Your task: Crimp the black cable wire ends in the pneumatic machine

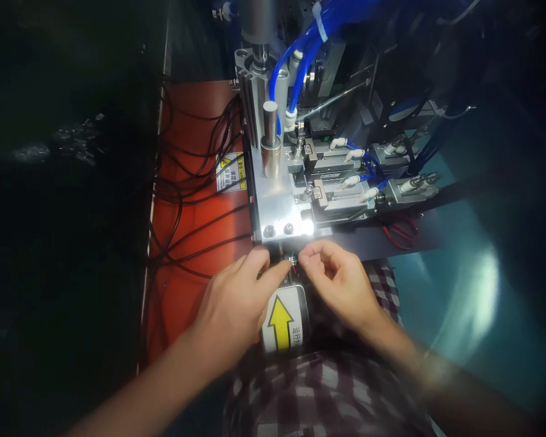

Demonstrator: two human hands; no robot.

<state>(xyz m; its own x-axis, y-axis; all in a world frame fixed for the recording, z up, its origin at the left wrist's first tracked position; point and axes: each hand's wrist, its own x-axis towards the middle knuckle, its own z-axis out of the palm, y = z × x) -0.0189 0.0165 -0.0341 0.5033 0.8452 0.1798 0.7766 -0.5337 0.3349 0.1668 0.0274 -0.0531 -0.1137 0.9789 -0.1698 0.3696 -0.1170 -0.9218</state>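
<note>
With 12 o'clock at the top of my head view, the small wired part is positioned just below the metal fixture block. My left hand is at the part's 8 o'clock, thumb extended to its edge; whether the fingers are closed on it, I cannot tell. My right hand is at its 3 o'clock, thumb and index fingertips nearly together beside the part; I cannot tell whether they grip a wire.

The yellow arrow label is at 6 o'clock from the part, pointing toward 12. Pneumatic cylinders are at 1 to 2 o'clock, with blue air tubes at 12. The orange-red panel is at 10 o'clock, crossed by black cables and bearing a warning label. A red cable loop is at 2 o'clock.
</note>
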